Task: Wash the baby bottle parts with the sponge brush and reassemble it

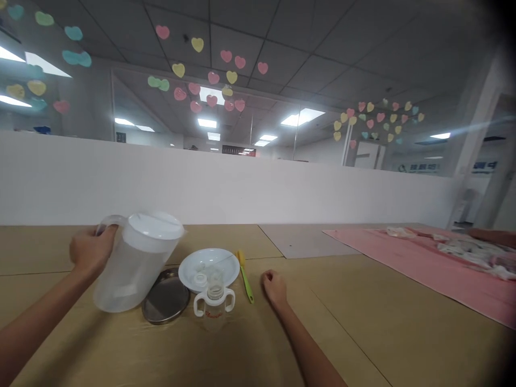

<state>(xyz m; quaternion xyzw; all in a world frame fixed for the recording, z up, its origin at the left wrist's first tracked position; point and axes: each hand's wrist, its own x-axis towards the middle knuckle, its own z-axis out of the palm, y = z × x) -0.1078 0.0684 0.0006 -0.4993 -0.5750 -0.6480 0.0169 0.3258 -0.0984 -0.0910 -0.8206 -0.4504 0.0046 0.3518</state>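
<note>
My left hand (92,248) is closed round the handle of a translucent plastic pitcher (133,269) with a white lid. The pitcher leans to the right, its spout side toward a round metal tray (166,301). To the right of the tray, a white bowl (187,277) holds small clear and white parts. In front of the bowl stands a clear baby bottle (215,310), uncapped, with a white two-handled ring round its neck. My right hand (274,287) rests on the table with fingers curled and nothing visible in them. Between it and the bowl lies a green-handled brush (245,279) with yellow bristles.
The brown table (258,355) meets a low white wall (242,188) topped by glass with heart stickers. On the right, a pink cloth (403,263) carries crumpled white fabric (471,252). Another person's arm (494,236) reaches in at the far right edge.
</note>
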